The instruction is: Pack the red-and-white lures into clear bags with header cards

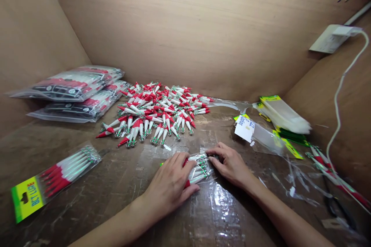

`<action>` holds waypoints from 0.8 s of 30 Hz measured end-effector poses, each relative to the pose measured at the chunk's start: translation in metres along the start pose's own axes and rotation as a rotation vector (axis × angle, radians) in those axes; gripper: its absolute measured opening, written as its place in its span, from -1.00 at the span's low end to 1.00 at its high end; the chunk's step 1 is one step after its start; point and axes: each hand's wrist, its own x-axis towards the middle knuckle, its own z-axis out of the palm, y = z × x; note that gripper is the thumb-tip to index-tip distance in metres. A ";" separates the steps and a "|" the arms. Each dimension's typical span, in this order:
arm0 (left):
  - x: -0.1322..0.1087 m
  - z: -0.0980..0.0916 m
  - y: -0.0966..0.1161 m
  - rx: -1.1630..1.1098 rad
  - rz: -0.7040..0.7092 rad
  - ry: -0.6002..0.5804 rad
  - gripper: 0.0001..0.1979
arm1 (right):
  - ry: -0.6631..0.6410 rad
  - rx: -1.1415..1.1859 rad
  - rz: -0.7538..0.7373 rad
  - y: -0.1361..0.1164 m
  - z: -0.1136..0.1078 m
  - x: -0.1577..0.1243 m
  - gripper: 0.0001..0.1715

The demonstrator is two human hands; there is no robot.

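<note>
A clear plastic packet of red and white squid jigs [199, 170] lies flat on the table in front of me. My left hand [173, 180] is laid over its header end, fingers curled round it and hiding most of the red parts. At the packet's other end, beside the green hooks, my right hand [230, 164] pinches the edge of the plastic between thumb and fingers. Just beyond both hands spreads a heap of loose squid jigs [159, 112]. A filled packet [62, 173] with a yellow and green header card rests to the left.
Stacked bulk bags [78, 90] stand at the back left. On the right are empty packaging bags [286, 114], a handwritten white label [244, 128], plastic scraps [292, 179], more jigs [321, 160] and dark-handled scissors [337, 208]. A white cable [337, 104] hangs along the right wall.
</note>
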 end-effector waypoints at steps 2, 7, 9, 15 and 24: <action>0.000 0.000 0.000 -0.004 0.000 0.001 -0.55 | -0.014 0.010 0.009 -0.001 0.000 0.000 -0.77; -0.002 0.000 0.000 -0.017 -0.004 0.001 -0.55 | -0.012 -0.024 0.040 -0.004 0.000 0.001 -0.84; -0.001 0.000 0.000 -0.015 -0.003 -0.004 -0.55 | 0.002 -0.038 0.050 -0.005 0.001 0.001 -0.86; -0.001 0.001 0.000 -0.008 0.005 -0.002 -0.54 | 0.008 -0.060 0.047 -0.006 0.003 0.001 -0.88; 0.000 0.000 0.000 -0.005 -0.003 -0.010 -0.55 | 0.017 -0.091 0.033 -0.007 0.004 0.001 -0.87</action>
